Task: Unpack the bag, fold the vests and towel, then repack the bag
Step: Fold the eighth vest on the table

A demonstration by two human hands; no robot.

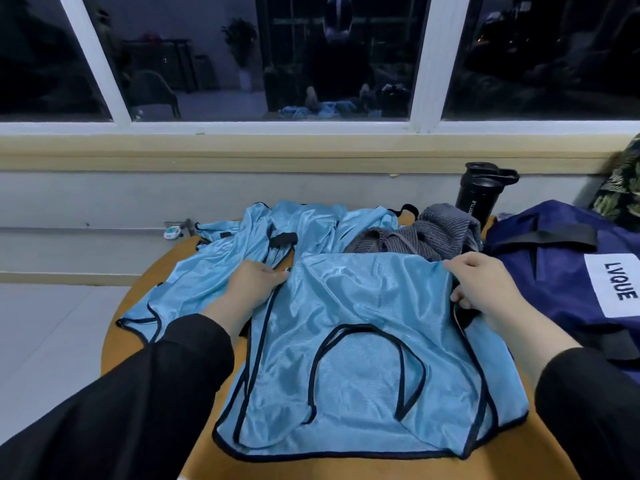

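Note:
A light blue mesh vest (363,358) with black trim lies spread on the round orange table (117,327), its neck opening toward me. My left hand (252,285) pinches its far left corner. My right hand (485,289) grips the far right corner. More blue vests (242,251) lie crumpled behind and to the left. A grey striped towel (433,230) is bunched behind the vest. The navy bag (561,271) with a white LVQUE label sits at the right.
A black bottle (481,192) stands behind the towel near the wall. A small white device (172,232) lies at the table's far left edge. A camouflage-patterned item (620,188) sits at the far right. The window ledge and wall close off the back.

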